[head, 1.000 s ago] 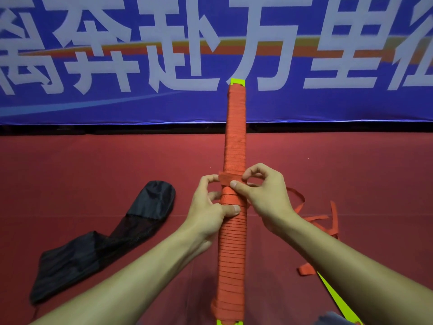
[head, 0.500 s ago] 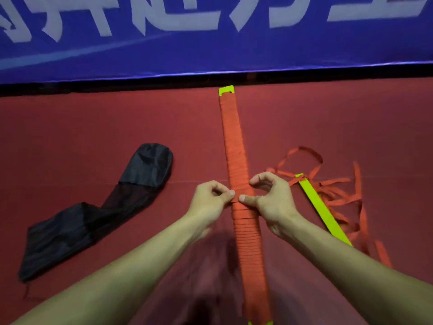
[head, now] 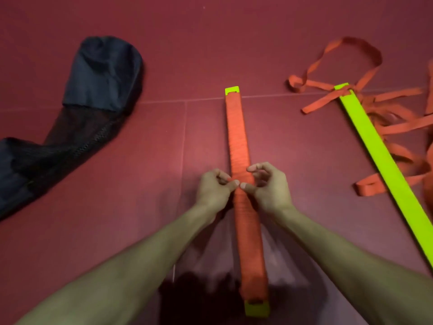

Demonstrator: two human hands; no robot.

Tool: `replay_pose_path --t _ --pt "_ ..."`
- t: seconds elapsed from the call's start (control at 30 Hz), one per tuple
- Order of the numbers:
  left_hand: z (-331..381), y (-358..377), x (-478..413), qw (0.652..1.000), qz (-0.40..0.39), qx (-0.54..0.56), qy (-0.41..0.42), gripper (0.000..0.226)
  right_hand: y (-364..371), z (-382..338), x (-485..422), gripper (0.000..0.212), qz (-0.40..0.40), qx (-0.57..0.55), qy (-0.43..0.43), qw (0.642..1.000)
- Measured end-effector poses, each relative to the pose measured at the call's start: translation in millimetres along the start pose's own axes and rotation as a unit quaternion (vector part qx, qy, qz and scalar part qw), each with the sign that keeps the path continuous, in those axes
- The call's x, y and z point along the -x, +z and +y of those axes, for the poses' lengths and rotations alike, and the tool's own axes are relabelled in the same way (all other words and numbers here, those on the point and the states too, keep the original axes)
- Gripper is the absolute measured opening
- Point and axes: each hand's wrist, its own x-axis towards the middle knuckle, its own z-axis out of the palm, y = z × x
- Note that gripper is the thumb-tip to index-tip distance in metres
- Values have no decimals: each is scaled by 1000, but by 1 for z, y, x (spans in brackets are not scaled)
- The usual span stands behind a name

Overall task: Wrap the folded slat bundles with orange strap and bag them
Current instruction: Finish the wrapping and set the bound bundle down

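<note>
One wrapped slat bundle (head: 236, 137), flat on the red floor (head: 210, 43); our left hand (head: 214, 193) and right hand (head: 269, 188) pinch its orange strap (head: 241, 175) mid-length. Securing step, we judge; next, the black bag (head: 100, 73).

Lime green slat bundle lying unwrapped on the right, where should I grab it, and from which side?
Probably the bare middle of the long lime green slat bundle, from above and from its left. It lies flat on the red floor mat and is narrow enough to span; loose orange strap ties its far end and crowds its right side.
</note>
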Motion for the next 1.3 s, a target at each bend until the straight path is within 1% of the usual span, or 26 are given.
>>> replay_pose_path --t 0.1,0.17,0.27,0.33,0.4,0.47,0.6,0.7,0.8,0.93,1.1,1.17,1.3 --pt "-21 10 -6 1000 17 -11 -11 31 -1 12 0 36 -8 59 -1 998" --pt "-24 12 -9 1000 16 -18 -4 31 -2 13 0 33 -3 95 -21 995" --pt "-23 11 -14 998 0 -54 44 32 -1 16 -3 33 20 136 -72 988" --pt "-20 10 -16 994 -6 -83 72 33 -2 18 -4 35 10 142 -85 986" --pt "-19 8 -17 993 -12 -80 89 31 -3 20 -4 33 -2 140 -88 986" --pt "-19 7 -18 993 -19 -61 100 26 -6 21 -3 28 -3 130 -82 988" --pt "-20 5 -19 995 -22 -29 91 20 -7 19 -1 17 13 132 -67 989" --pt "-17 6 -22 994 -14 -35 99 18 -8 19 -4 21 30 137 -36 989" --pt "-15 6 -22 987 -24 -60 146 31 -10 22 -5 24 48 116 8 992" --pt "-18 4 -19 966 -36 -122 226 19 -10 25 -4 27 41 95 31 994" --pt "-24 4 -18 946 -29 -134 294 22 -9 25 -2 24 43 87 32 995" --pt "-26 5 -17 938 -26 -152 311 24 -8 25 0 25 43 88 35 995" --pt "-24 6 -17 928 -17 -171 331 22 -8 23 2 24 46 91 28 994"
